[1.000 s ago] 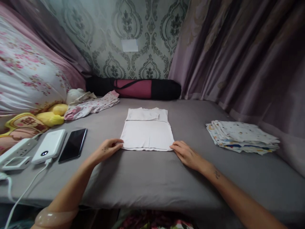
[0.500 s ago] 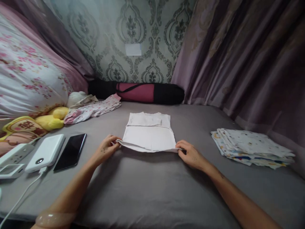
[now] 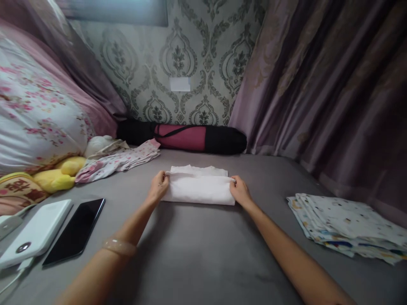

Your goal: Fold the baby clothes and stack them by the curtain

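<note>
A white garment, perhaps a small shirt, lies in front of me with its near part folded over toward the wall. Its far edge shows as a narrow strip beyond the fold. My left hand pinches the left corner of the folded edge. At the opposite corner, my right hand grips the same edge between thumb and fingers. The garment's exact kind is hard to make out.
On the grey sheet, a phone and a white power bank lie to the left. Folded patterned cloths are stacked at right. Behind are floral clothes, a yellow plush and a long black-and-maroon bag.
Both hands have moved away from me, carrying the garment's near edge up and over toward its far edge. The camera has tilted upward and shifted slightly.
</note>
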Motion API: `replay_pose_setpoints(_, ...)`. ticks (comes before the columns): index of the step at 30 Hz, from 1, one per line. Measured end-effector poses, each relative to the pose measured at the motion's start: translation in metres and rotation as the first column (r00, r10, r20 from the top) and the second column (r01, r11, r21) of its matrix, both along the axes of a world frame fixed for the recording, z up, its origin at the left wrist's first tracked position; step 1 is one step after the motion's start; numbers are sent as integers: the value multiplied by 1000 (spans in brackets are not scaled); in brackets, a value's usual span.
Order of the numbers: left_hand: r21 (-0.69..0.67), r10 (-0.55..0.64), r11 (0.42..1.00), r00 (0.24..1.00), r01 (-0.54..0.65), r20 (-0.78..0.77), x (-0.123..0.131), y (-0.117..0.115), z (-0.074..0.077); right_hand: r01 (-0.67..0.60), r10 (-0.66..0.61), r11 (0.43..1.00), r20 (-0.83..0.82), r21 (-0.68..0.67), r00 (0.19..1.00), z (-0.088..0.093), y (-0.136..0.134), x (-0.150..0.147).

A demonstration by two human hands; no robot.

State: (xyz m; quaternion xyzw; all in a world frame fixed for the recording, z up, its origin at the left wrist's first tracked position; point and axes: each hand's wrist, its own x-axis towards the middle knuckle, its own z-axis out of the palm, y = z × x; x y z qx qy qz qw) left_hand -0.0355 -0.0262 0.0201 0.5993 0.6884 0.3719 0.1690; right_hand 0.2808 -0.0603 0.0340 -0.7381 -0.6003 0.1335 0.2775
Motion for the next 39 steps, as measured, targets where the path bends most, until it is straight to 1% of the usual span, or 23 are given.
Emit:
replay_pose_setpoints(3,-2,12,1000,992,-12,-123,9,18,-5,27,-28,1000,47,12,998,-4,20,-6)
replay_pose_setpoints(8,-7,-15,1000,962,14,-273,18,37,-10,4,-4,1000,140,6,990,-14,41,-8)
replay_pose_setpoints(12,-4,-21,1000,932,21,-362,22,44,-7,0,5,1000,216,-23,976,-15,51,-8)
replay_pose_setpoints(16,-36,-37,999,905,24,-424,23,51,-5,-3,14,999,292,-40,956,-15,58,-10)
replay_pose_setpoints(21,-83,-56,996,861,16,-506,22,60,-15,22,1,998,371,-60,929,-22,63,-13)
replay_pose_setpoints(24,-116,-50,993,856,-12,-514,23,62,-21,88,-57,994,369,-68,928,-27,64,-15)
replay_pose_setpoints(26,-129,-18,990,859,-56,-511,25,61,-22,134,-104,989,352,-62,930,-29,65,-16)
replay_pose_setpoints(28,-143,20,984,861,-108,-508,27,60,-20,174,-144,983,328,-62,934,-27,67,-16)
replay_pose_setpoints(30,-164,47,975,866,-147,-498,28,58,-16,203,-167,974,284,-102,944,-23,68,-13)
replay_pose_setpoints(34,-226,57,958,889,-177,-453,20,52,-9,182,-142,954,177,-239,974,-13,65,-4)
replay_pose_setpoints(39,-349,10,923,916,-163,-402,5,43,-8,152,-112,944,149,-293,983,-10,50,-4)
